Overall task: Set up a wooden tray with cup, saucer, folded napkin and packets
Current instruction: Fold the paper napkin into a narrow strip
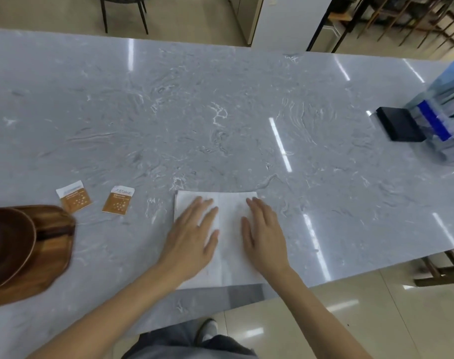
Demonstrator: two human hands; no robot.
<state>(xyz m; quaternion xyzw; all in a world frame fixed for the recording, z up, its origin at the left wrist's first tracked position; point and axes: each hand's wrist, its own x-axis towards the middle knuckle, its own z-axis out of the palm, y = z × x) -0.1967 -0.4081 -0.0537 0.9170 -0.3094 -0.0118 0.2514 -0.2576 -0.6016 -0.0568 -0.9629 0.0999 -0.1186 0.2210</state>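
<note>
Both hands, left and right, lie flat and open on the napkin, no grip; it overhangs the counter edge and could slip.

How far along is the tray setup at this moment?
Done: a brown saucer sits on the wooden tray. In hand: left hand and right hand press flat on the white napkin. Left: folding it, then moving both packets off the table.

Black box beside clear organizer on table.
</note>
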